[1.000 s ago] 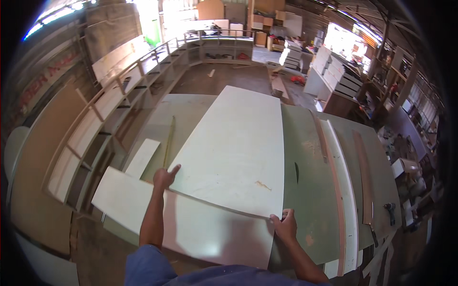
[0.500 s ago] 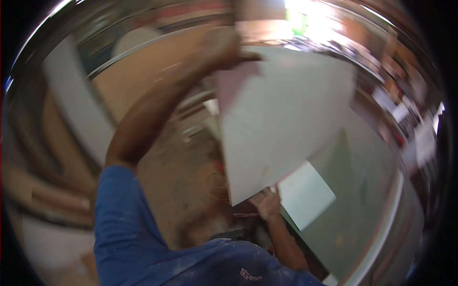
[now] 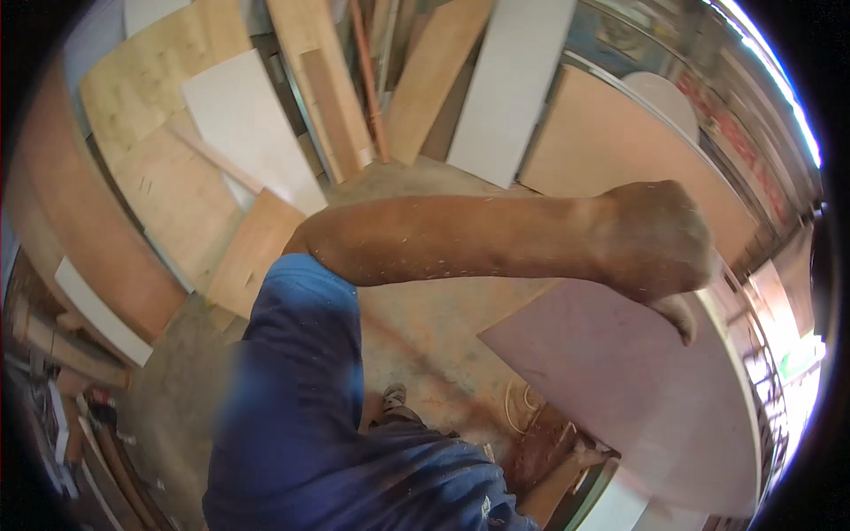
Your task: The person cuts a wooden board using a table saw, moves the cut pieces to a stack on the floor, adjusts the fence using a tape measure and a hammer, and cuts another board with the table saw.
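Note:
I hold a large board [image 3: 624, 372], its pinkish face toward me, off to my right. My left forearm crosses the middle of the view, and my left hand [image 3: 655, 243] grips the board's upper edge, thumb down over its face and the other fingers mostly hidden. My right hand [image 3: 589, 456], low at the right, holds the board's lower edge. Just beside that hand, a white panel [image 3: 611, 496] shows at the bottom edge of the view.
Plywood sheets [image 3: 164, 177], white panels [image 3: 500, 88] and a tan sheet [image 3: 624, 164] stand around the sides. A coiled cable [image 3: 518, 407] lies on the concrete floor [image 3: 416, 332] near my foot [image 3: 394, 398]. Timber scraps [image 3: 84, 420] are at the lower left.
The board has been lifted off the worktable and swung round, now showing a pinkish face instead of white. My left arm has risen and the view has turned toward the leaning sheets.

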